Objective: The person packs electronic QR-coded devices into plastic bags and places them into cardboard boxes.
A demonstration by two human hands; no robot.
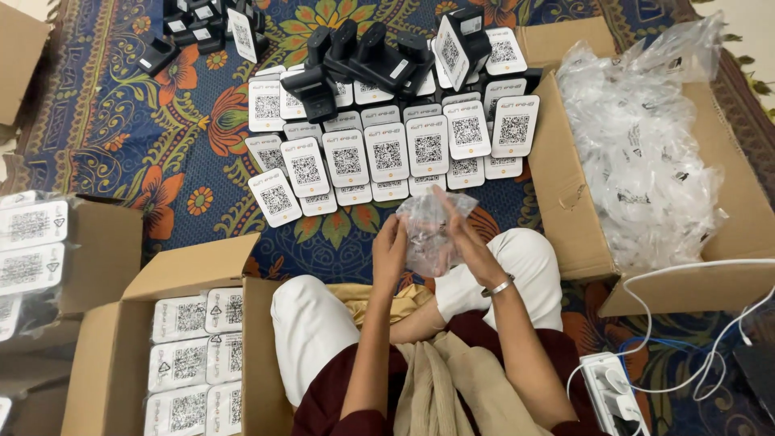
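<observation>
Together, both hands, left (390, 246) and right (464, 238), pinched a clear bag (426, 230) above the knees, near the cards (387, 153). Thin plastic could probably tear, or slip from a loose hold.

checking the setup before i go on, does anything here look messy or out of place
Mostly tidy. The white cards lie in overlapping rows on the rug, but the black stands lie tumbled in a heap. Both hands, left and right, hold a crumpled plastic bag.

One camera only, worn on the seated person's head, looks steeply down past the knees at the patterned rug (145, 137), close over the raised hands, boxes at either side.
</observation>
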